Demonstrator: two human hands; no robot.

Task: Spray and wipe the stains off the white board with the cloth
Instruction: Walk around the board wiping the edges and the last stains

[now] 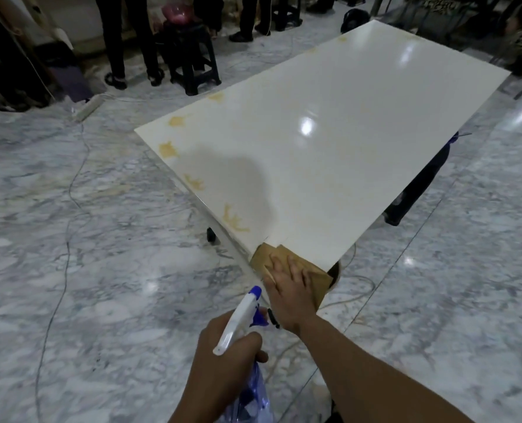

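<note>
Right hand (288,288) flat, fingers straight, pressing tan cloth (313,277) onto near corner of board (330,141). Left hand (223,361) wrapped round spray bottle (238,319), nozzle toward board. Yellow stains (168,149) along board's left edge. Marble floor (70,270) beneath.

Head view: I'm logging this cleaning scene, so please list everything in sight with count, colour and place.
white board: one, glossy white, centre, raised off the floor
stains: at least six, yellow-brown, along the board's left edge
cloth: one, tan, on the board's near corner
spray bottle: one, white head with blue nozzle, bottom centre
stool: one, black, beyond the board
power strip: one, white, floor at left
floor: grey-veined marble
people's legs: several, dark trousers, top edge
left hand: grips the spray bottle
right hand: pressed flat on the cloth
</note>
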